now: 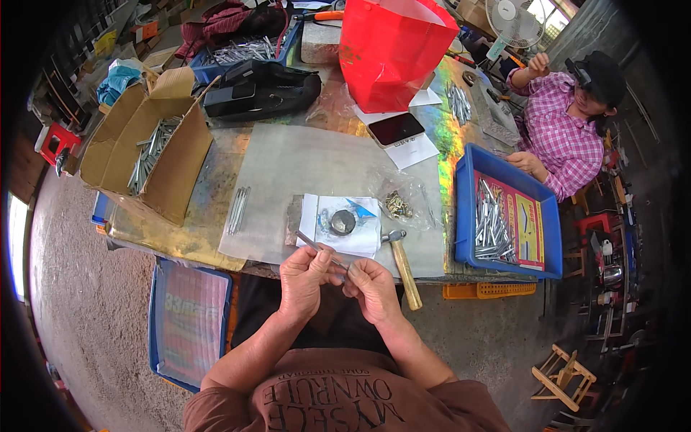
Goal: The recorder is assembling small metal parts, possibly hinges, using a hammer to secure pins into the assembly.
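Note:
A thin grey metal rod [309, 242] slants between my hands, just above the table's near edge. My left hand [302, 282] pinches it along its length, with the far end poking out past the thumb. At its near end, my right hand [373, 290] is closed with thumb and fingertips together; any small part there is hidden. Beyond my hands a round dark metal block [342, 222] rests on white paper [310, 223]. To its right lies a hammer [404, 272] with a wooden handle, which overhangs the edge. A clear plastic bag [425, 209] holds small brass-coloured parts [396, 204].
Several rods [239, 210] lie at the left. A cardboard box [176, 189] and a blue tray [465, 216] hold more rods. Farther back are a red bag [392, 54], a phone [396, 129] and a black bag [295, 93]. A co-worker [565, 137] sits at the right.

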`<state>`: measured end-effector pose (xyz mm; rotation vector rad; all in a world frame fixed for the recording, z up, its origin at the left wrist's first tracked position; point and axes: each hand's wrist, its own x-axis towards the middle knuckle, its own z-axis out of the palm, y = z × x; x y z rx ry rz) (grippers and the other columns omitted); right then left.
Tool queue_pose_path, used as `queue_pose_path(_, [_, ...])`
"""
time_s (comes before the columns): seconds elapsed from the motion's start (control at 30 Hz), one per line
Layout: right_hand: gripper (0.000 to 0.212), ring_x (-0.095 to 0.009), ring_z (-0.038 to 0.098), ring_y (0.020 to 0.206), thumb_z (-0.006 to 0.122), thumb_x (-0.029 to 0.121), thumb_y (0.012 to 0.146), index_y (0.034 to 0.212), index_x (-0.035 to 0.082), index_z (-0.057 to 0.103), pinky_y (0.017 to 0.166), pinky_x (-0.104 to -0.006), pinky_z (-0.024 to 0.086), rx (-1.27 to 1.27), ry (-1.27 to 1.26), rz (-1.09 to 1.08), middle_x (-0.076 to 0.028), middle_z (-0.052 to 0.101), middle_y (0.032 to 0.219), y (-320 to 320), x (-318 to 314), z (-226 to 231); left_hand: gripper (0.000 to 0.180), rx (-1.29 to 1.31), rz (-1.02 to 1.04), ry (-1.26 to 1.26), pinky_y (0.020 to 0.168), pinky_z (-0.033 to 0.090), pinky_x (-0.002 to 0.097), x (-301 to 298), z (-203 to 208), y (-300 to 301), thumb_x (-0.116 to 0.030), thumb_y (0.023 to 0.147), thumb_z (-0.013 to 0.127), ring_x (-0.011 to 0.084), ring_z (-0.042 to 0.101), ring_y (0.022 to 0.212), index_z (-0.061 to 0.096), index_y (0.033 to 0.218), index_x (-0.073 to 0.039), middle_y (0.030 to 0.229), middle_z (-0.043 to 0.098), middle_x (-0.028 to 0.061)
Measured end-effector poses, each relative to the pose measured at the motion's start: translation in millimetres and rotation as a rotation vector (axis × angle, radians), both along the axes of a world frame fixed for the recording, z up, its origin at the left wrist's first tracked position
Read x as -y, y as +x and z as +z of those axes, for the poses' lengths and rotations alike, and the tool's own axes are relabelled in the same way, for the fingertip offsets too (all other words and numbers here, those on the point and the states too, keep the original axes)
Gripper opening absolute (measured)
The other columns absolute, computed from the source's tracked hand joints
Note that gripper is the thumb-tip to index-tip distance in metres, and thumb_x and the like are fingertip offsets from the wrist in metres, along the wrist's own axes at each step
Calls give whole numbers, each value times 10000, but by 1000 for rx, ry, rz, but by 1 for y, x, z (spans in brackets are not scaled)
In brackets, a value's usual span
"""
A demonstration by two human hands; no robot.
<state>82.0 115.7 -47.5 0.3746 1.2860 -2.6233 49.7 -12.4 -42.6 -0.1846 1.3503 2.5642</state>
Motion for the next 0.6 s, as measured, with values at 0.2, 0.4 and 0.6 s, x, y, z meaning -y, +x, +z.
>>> queue_pose_path(0.2, [220,-79,421,560,564,235,837,774,27,530,513,-202,348,-4,-23,-3,-18,503,656,-1,2,1,138,44,-1,50,489,468,210,1,0,-9,-151,850,534,162,599,622,534,872,-15,737,591,90])
queue_pose_path(0.4, [249,-80,432,574,510,250,866,784,17,537,535,-199,351,-43,106,-11,-29,518,673,4,-6,6,91,-212,62,-188,518,465,223,-1,3,-40,-77,833,547,139,596,660,556,847,13,750,594,67])
queue_pose_path(0.6, [235,-73,431,576,495,230,873,786,16,539,538,-196,350,-102,186,-60,-30,523,679,14,-21,10,60,-360,67,-321,526,444,194,-8,-8,-61,-30,818,551,73,536,638,581,806,20,726,579,31])
